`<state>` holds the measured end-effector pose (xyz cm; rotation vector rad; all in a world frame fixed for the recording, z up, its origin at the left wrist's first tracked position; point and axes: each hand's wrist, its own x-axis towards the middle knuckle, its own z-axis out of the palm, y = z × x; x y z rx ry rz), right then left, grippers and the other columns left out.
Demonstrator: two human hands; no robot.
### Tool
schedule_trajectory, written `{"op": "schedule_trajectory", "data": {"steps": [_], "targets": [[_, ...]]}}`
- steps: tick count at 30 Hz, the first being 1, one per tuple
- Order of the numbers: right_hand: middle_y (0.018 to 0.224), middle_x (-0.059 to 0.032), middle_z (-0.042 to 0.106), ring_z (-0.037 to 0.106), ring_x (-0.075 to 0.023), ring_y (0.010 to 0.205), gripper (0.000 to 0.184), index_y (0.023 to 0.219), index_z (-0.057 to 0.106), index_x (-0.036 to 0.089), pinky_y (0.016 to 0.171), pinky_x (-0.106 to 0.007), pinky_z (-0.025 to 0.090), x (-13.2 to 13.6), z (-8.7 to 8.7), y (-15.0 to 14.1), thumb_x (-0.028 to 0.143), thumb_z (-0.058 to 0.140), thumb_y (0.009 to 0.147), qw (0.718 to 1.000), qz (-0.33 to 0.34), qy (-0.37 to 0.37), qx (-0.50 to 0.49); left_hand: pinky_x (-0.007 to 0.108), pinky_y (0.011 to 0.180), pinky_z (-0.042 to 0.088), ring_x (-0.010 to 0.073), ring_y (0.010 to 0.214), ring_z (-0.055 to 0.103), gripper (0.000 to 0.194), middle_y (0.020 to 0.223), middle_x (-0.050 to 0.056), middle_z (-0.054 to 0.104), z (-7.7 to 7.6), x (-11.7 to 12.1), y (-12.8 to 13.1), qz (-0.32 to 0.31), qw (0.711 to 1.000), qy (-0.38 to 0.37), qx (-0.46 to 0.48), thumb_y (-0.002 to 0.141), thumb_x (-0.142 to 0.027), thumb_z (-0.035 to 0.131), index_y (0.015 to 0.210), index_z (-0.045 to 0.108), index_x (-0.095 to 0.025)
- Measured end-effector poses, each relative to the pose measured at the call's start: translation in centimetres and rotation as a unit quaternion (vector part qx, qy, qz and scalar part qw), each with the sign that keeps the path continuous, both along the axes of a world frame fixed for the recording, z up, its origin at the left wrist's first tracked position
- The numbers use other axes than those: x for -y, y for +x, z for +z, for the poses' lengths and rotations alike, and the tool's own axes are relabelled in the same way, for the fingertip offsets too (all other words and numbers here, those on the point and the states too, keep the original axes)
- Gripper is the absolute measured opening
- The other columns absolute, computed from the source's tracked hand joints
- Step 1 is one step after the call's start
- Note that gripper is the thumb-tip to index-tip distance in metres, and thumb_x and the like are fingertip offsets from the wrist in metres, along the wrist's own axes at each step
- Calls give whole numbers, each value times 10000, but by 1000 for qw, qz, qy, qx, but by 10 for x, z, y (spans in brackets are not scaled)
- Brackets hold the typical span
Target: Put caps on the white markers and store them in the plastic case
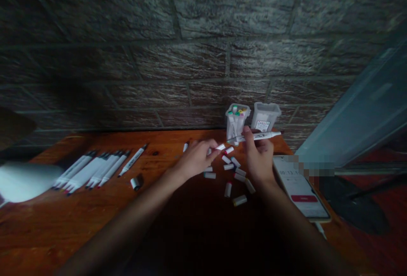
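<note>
Fingers [212, 143] and thumb of the person's left hand [195, 160] pinch a small white cap [220, 147] above the table [38, 225]. Opposite, the right hand [260, 159] grips a white marker [259, 136] between thumb and fingers, roughly level, its thin tip pointing left and its dark end right. Dark print runs along the barrel, but from where I stand I can't make out a brand.

Just beyond that tip is a clear tub [242, 120] of upright pens showing green, yellow and pink ends. Next to it stands a second tub [269, 112] with a white label [263, 126], its print too small to read.

Between and below the hands lie scattered caps [228, 167], some banded in red, yellow or green. Over to the left is a slanting row of markers [92, 169], with a loose marker [132, 160] beside it and a lone cap [135, 183] nearer the person.

Near the right forearm lies a phone [294, 189]. Its screen reads "00:13:", the last digits unclear to me, above a red button [304, 199] whose wording is illegible.
</note>
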<state>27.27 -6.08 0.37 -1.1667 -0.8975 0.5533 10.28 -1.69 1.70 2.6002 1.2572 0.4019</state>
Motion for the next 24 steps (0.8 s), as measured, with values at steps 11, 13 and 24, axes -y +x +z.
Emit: {"op": "schedule_trajectory", "data": {"steps": [11,13,24], "targets": [[539,35,571,464,-94,469,402,651,622,167,437,-223,329,9,0,-18,536,736,764,992,99,-80,3,247,738,515,157,820,680,246,987,48,759,-31,11,-47,-62,950,-102,288,942,-333,616,1098,719,-174],[564,26,600,490,-98,492,375,687,661,164,462,-225,352,8,-2,-19,522,733,772,988,134,-77,24,244,738,515,152,818,678,227,993,45,755,-30,12,-45,-72,949,-89,294,946,-315,614,1098,716,-180],[507,8,567,413,-93,405,524,649,664,165,418,-236,315,10,-5,-12,617,548,887,966,211,-128,71,265,800,531,165,891,689,169,997,50,740,-29,23,-49,-90,960,57,257,958,-264,604,1093,675,-191]]}}
